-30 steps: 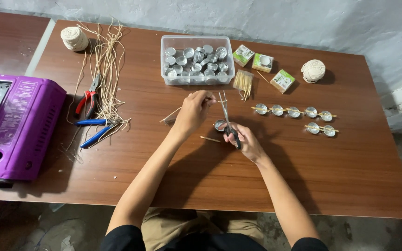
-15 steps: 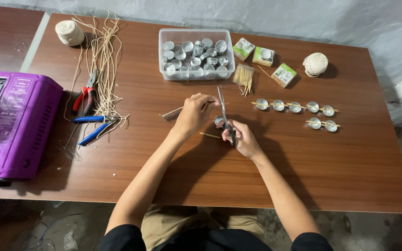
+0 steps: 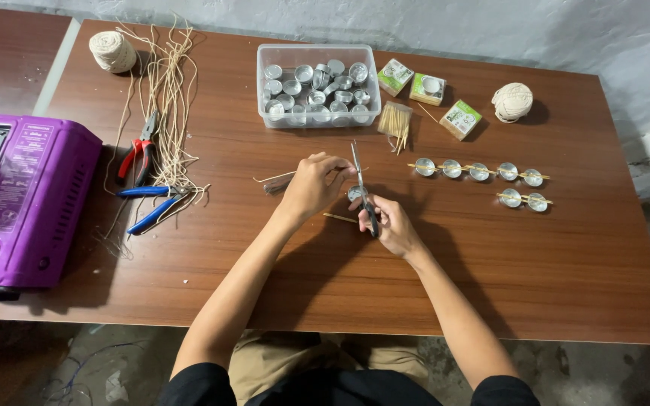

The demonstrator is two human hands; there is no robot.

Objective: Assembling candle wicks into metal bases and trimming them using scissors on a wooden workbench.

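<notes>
My right hand point(image 3: 394, 225) grips a pair of scissors point(image 3: 360, 183) with black handles, the blades pointing away from me. My left hand point(image 3: 314, 183) pinches a thin pale wick string point(image 3: 274, 177) that runs left from the fingers and up to the scissor blades. A small metal tealight cup point(image 3: 354, 194) sits on the brown table point(image 3: 265, 256) between both hands. A short wooden stick point(image 3: 338, 218) lies just left of my right hand.
A clear box of metal cups point(image 3: 316, 86) stands behind the hands. Two rows of cups on sticks point(image 3: 480, 171) lie to the right, with small boxes point(image 3: 427, 89), a toothpick bundle point(image 3: 395, 120) and string balls point(image 3: 511, 101). Pliers point(image 3: 138, 156), cut strings point(image 3: 167, 98) and a purple stove point(image 3: 20, 199) are on the left.
The camera view shifted slightly. The scissor blades have closed toward the string held by my left hand, and both hands have drawn a little closer together.
</notes>
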